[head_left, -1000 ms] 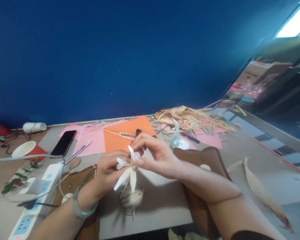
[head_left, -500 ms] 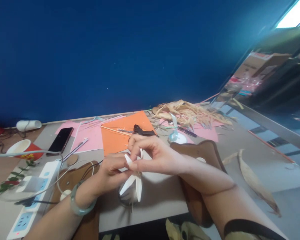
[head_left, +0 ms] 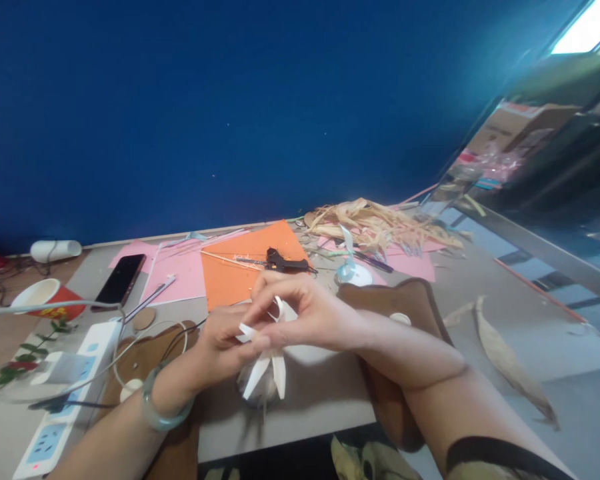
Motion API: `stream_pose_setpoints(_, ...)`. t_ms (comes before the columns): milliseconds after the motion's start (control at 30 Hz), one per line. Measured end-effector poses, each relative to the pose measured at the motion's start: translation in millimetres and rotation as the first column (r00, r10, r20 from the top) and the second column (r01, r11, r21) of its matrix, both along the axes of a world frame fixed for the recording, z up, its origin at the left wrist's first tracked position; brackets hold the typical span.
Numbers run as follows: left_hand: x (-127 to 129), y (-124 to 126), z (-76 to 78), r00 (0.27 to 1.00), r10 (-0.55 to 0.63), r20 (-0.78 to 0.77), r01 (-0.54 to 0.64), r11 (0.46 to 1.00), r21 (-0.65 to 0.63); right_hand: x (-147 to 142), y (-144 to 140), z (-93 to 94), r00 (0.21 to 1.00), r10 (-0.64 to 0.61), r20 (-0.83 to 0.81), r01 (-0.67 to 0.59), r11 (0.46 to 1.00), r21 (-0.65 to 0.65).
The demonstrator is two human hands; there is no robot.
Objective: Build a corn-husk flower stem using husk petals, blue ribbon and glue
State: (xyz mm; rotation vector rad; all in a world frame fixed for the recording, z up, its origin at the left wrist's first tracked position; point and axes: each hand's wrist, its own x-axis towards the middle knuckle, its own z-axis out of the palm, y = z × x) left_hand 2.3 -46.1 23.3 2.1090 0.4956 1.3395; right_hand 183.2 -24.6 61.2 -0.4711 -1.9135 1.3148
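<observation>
Two hands: both are met over the near middle of the table [head_left: 325, 400], with a white ribbon bow [head_left: 266, 360] pinched between them.
Left hand [head_left: 220, 347]: the grip is closed on the bow's knot from the left; a pale green bangle [head_left: 156, 407] is worn on the wrist.
Right hand [head_left: 300, 313]: thumb and forefinger are closed on a loop of the bow from the right, the other fingers half curled.
Bow: it is held just above the table, its two tails hanging down.
Left of the bow: a white power strip [head_left: 65, 400] is seen.
Beyond the bow: an orange sheet [head_left: 230, 273] is lain on by a black glue gun [head_left: 285, 262].
Far left of the bow: a black phone [head_left: 119, 281] and a red paper cup [head_left: 45, 297] are seen.
Far right of the bow: a heap of dried husks [head_left: 380, 227] is piled by the blue wall.
</observation>
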Motion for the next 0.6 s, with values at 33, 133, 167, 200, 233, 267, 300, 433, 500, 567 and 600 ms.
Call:
stream_pose_setpoints(33,0,1,1.4,1.000,0.004,0.013,-0.004,1.000,-0.014,1,2,0.9,1.000,0.003,-0.007,-0.003,1.000,-0.008)
stream_pose_setpoints(133,-2,3,5.5,0.998,0.012,0.062,-0.008,0.998,-0.059,3,8,3.5,0.999,0.036,-0.008,-0.036,0.997,-0.068)
stream_pose_setpoints(167,-2,4,6.8,0.997,0.017,0.081,-0.012,0.998,-0.061,4,10,4.0,0.999,0.045,-0.004,-0.046,0.995,-0.088)
stream_pose_setpoints(200,-2,5,8.1,0.995,0.021,0.093,-0.015,0.998,-0.058,5,11,4.4,0.999,0.049,0.001,-0.048,0.994,-0.102)
stream_pose_setpoints(233,-2,5,9.3,0.995,0.024,0.098,-0.019,0.998,-0.054,6,12,4.5,0.999,0.048,0.002,-0.047,0.993,-0.109)
stream_pose_setpoints(267,-2,5,10.5,0.995,0.026,0.100,-0.022,0.999,-0.048,6,12,4.5,0.999,0.048,0.001,-0.047,0.992,-0.114)
stream_pose_setpoints(300,-2,5,11.4,0.995,0.025,0.098,-0.021,0.999,-0.044,6,12,4.2,0.999,0.049,-0.002,-0.049,0.991,-0.121)
stream_pose_setpoints(433,-1,4,13.0,0.997,0.006,0.077,-0.003,0.999,-0.039,4,12,1.2,0.996,0.079,-0.050,-0.085,0.986,-0.143)
stream_pose_setpoints(500,-1,3,12.7,0.998,0.018,0.060,-0.015,0.999,-0.051,2,11,-1.1,0.994,0.078,-0.076,-0.088,0.987,-0.138)
stream_pose_setpoints(567,-1,2,11.7,0.998,0.039,0.041,-0.036,0.997,-0.071,0,10,-3.3,0.993,0.065,-0.096,-0.078,0.987,-0.138)
stream_pose_setpoints(600,-2,1,10.9,0.998,0.045,0.033,-0.042,0.996,-0.084,-1,10,-4.1,0.993,0.056,-0.103,-0.070,0.987,-0.142)
